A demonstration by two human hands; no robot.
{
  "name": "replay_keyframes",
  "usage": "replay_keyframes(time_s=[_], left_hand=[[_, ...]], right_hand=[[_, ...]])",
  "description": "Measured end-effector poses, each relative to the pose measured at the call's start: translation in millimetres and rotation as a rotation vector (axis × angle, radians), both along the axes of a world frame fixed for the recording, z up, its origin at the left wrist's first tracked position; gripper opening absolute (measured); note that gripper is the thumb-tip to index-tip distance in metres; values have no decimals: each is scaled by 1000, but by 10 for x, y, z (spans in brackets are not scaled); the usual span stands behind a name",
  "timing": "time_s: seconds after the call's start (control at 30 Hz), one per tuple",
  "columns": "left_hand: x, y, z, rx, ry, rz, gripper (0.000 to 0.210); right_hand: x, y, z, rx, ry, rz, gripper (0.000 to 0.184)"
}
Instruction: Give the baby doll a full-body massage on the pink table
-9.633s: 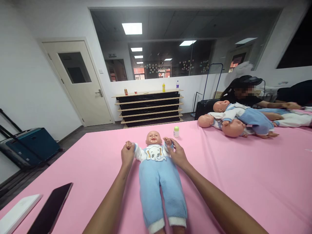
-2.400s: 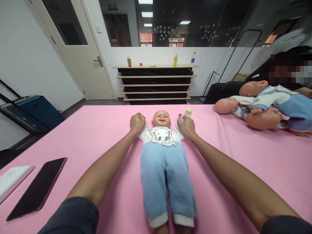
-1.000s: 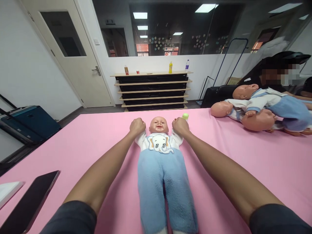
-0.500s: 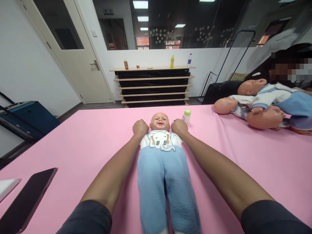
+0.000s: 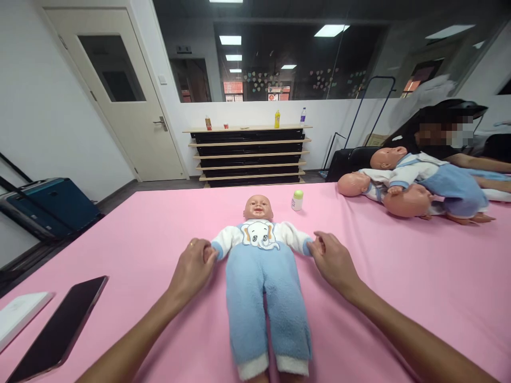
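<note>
Two grips, left hand [image 5: 191, 268] and right hand [image 5: 334, 261], are clasping the centre-frame doll [image 5: 260, 266] by its hands, apparently for arm control.

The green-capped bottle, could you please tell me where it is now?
In the head view, the green-capped bottle stands upright on the pink table, right of the doll's head and beyond the person's right hand.

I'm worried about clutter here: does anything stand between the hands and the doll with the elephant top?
Nothing visible does: the left hand and right hand both touch the doll at its sleeve ends. The green-capped bottle stands near its head, apart from both hands.
</note>
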State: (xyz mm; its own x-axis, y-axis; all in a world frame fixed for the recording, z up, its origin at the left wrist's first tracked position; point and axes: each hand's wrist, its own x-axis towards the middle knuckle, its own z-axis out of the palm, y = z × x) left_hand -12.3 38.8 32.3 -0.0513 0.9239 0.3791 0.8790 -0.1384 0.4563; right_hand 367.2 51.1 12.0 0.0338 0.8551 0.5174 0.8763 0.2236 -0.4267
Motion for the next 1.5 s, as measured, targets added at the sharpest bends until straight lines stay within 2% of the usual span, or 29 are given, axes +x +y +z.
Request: replay_keyframes(time_s=[0.07, 0.13, 0.23, 0.3, 0.37, 0.43, 0.5, 0.57, 0.67, 0.77, 0.83, 0.9, 0.97, 1.03, 1.13, 1.23, 1.3, 1.4, 1.5], left_hand=[[22, -269, -176, -90, 23, -17, 17], [52, -429, -363, -162, 39, -25, 16], [103, -506, -560, -214, 84, -52, 14], [134, -506, -613, -215, 143, -69, 13], [152, -510, -611, -215, 182, -68, 12], [140, -527, -557, -220, 167, -59, 13], [97, -539, -444, -202, 139, -54, 14], [41, -504, -269, -128, 119, -47, 14], [2, -276, 53, 22, 96, -33, 17], [82, 195, 311, 113, 91, -6, 22], [191, 602, 391, 134, 112, 18, 23], [315, 1024, 384, 108, 157, 49, 25], [427, 1404, 291, 7, 204, 98, 28], [508, 1699, 125, -133, 230, 134, 29], [573, 1956, -201, -266, 239, 149, 22], [603, 2064, -492, -287, 239, 151, 24], [616, 2109, -619, -273, 239, 146, 29], [635, 2156, -705, -253, 231, 137, 33], [657, 2136, -692, -243, 206, 155, 31]], right_hand=[[21, -236, -196, -65, -17, 29, 33], [18, -386, -393, -136, -44, 63, 29], [-14, -481, -619, -216, -125, 88, 28], [-37, -501, -695, -225, -176, 69, 29], [-46, -516, -701, -220, -189, 66, 28], [-30, -530, -634, -206, -159, 97, 27], [11, -523, -496, -146, -103, 122, 27], [57, -457, -299, -37, -45, 104, 31], [77, -175, 42, 86, 8, 59, 35], [-24, 330, 319, 127, 82, 23, 30], [-162, 727, 407, 110, 161, -19, 31], [-339, 1107, 398, 36, 188, -77, 33], [-520, 1420, 301, -116, 115, -134, 36], [-668, 1646, 144, -257, 36, -177, 38], [-778, 1847, -124, -357, -6, -194, 36], [-777, 1962, -341, -405, -45, -178, 30], [-758, 2021, -434, -422, -71, -159, 27], [-752, 2077, -504, -430, -92, -150, 26], [-779, 2055, -487, -423, -89, -164, 24]])
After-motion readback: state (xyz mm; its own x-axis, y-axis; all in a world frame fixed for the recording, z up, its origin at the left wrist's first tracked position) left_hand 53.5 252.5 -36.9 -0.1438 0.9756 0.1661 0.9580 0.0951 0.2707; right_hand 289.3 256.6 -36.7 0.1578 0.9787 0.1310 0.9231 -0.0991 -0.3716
